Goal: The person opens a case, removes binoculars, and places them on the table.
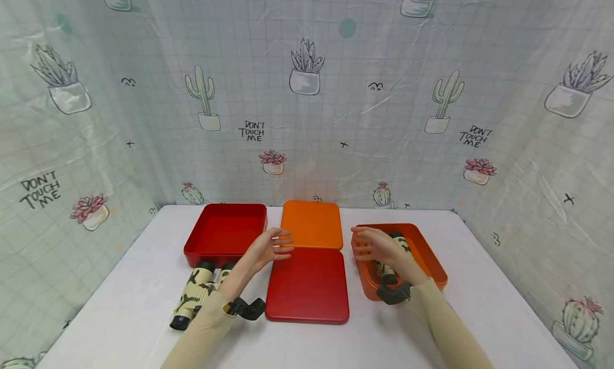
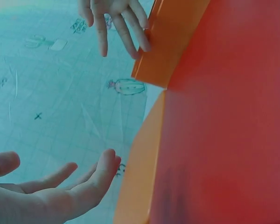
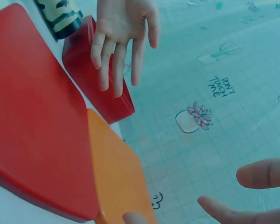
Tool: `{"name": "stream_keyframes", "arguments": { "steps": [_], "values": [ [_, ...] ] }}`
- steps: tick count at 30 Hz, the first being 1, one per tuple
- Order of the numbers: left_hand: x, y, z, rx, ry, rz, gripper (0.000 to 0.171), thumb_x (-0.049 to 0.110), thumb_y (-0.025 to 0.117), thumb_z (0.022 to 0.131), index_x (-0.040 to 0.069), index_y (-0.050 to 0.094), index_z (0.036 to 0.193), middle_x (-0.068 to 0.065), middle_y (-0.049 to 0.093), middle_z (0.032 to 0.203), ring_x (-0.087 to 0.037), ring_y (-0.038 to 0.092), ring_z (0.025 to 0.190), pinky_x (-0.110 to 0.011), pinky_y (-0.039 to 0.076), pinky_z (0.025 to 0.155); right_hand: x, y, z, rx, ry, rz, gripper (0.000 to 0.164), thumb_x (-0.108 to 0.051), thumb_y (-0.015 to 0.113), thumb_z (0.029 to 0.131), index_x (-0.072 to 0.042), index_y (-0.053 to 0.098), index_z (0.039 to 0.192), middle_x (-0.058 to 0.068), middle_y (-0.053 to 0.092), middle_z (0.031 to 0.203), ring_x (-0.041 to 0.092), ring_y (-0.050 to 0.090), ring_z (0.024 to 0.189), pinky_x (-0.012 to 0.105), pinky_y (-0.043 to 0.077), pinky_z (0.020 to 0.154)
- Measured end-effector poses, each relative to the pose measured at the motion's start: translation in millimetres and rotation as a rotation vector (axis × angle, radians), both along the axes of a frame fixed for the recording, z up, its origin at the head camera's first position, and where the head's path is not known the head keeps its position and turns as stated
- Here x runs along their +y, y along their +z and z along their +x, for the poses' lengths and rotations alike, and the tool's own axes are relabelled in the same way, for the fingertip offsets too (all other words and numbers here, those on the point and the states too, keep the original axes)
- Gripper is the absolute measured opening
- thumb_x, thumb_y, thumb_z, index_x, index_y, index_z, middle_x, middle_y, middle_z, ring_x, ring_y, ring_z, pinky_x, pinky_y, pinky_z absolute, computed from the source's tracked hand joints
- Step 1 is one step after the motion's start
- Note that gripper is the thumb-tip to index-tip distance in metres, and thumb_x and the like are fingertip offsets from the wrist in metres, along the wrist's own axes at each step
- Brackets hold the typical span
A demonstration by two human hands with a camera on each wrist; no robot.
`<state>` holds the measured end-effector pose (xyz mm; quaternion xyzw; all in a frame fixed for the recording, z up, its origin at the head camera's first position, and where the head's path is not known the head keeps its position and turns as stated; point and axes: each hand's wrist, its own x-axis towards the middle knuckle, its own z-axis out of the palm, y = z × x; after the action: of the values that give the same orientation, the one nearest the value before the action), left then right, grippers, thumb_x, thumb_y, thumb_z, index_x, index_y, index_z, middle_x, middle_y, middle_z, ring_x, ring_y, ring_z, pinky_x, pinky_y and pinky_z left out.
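My left hand is held with loosely spread fingers near the red box and the lids, and grips nothing. Below its forearm lie camouflage binoculars with black ends, partly covered by the sleeve. Over the left side of the orange box hovers my right hand, its fingers relaxed and nothing in them. Inside that box lies a camouflage item with black ends, largely hidden behind the right hand. In the right wrist view, the left hand shows extended fingers in front of the red box.
Between the boxes, a flat red lid lies on the white table, with an orange lid directly behind it. A cactus-print curtain stands along the back and both sides. Each wrist wears a black camera mount.
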<state>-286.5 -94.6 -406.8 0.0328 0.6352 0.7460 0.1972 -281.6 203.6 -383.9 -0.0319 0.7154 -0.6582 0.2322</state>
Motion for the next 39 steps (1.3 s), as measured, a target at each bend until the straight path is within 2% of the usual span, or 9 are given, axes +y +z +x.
{"name": "stream_keyframes", "arguments": {
  "steps": [6,19,22,25,27,30,34,39],
  "values": [
    [3.9,-6.3,15.2,0.036,0.01,-0.067,0.048,0.025,0.032,0.095,-0.004,0.032,0.133,-0.027,0.036,0.136,-0.042,0.046,0.117,-0.043,0.042,0.093,9.8,-0.1,16.7,0.032,-0.018,0.022,0.051,-0.023,0.03,0.096,0.001,0.017,0.14,0.027,0.016,0.145,0.045,0.031,0.126,0.048,0.039,0.098],
    [16.2,-10.7,49.1,0.14,-0.126,-0.211,0.05,0.03,0.044,0.091,-0.004,0.04,0.127,-0.023,0.048,0.127,-0.031,0.057,0.106,-0.04,0.048,0.089,43.4,-3.9,52.1,0.134,-0.01,0.069,0.056,-0.03,0.034,0.096,0.003,0.02,0.138,0.029,0.027,0.14,0.04,0.044,0.12,0.044,0.044,0.093],
    [18.8,-12.0,53.6,0.167,-0.162,-0.24,0.048,0.027,0.045,0.091,-0.005,0.041,0.127,-0.024,0.05,0.125,-0.031,0.058,0.104,-0.039,0.049,0.086,52.2,-4.5,58.6,0.164,0.016,0.07,0.057,-0.031,0.033,0.096,0.005,0.017,0.138,0.027,0.033,0.137,0.035,0.048,0.118,0.039,0.045,0.092],
    [21.5,-13.1,56.3,0.18,-0.187,-0.271,0.046,0.023,0.046,0.09,-0.006,0.042,0.125,-0.024,0.052,0.121,-0.03,0.06,0.101,-0.038,0.051,0.083,60.8,-5.5,65.0,0.205,0.032,0.075,0.058,-0.031,0.033,0.097,0.006,0.017,0.138,0.017,0.044,0.133,0.027,0.053,0.114,0.033,0.048,0.09],
    [24.0,-13.5,57.5,0.191,-0.197,-0.29,0.045,0.022,0.047,0.09,-0.006,0.043,0.124,-0.024,0.053,0.12,-0.03,0.06,0.1,-0.037,0.052,0.082,66.7,-6.3,69.2,0.223,0.026,0.088,0.057,-0.031,0.032,0.097,0.006,0.017,0.138,0.013,0.045,0.132,0.022,0.055,0.113,0.031,0.048,0.089],
    [27.6,-14.8,59.4,0.215,-0.201,-0.321,0.043,0.022,0.048,0.09,-0.004,0.046,0.123,-0.023,0.055,0.118,-0.03,0.061,0.099,-0.036,0.052,0.08,75.2,-8.0,73.9,0.246,-0.007,0.128,0.057,-0.033,0.032,0.096,0.004,0.02,0.138,0.019,0.041,0.135,0.025,0.054,0.113,0.031,0.048,0.089],
    [33.1,-18.0,62.6,0.288,-0.223,-0.374,0.04,0.02,0.049,0.089,-0.003,0.047,0.122,-0.022,0.056,0.117,-0.032,0.06,0.099,-0.037,0.052,0.08,87.8,-11.0,78.3,0.293,-0.034,0.24,0.056,-0.033,0.034,0.096,0.005,0.025,0.135,0.031,0.031,0.136,0.035,0.051,0.114,0.036,0.048,0.089],
    [42.7,-22.2,67.2,0.449,-0.265,-0.487,0.036,0.017,0.048,0.09,-0.002,0.049,0.121,-0.018,0.056,0.117,-0.03,0.056,0.1,-0.038,0.051,0.082,102.2,-13.2,82.9,0.347,-0.047,0.382,0.051,-0.028,0.037,0.095,0.006,0.031,0.133,0.031,0.035,0.133,0.033,0.055,0.108,0.041,0.048,0.087]
  ]
}}
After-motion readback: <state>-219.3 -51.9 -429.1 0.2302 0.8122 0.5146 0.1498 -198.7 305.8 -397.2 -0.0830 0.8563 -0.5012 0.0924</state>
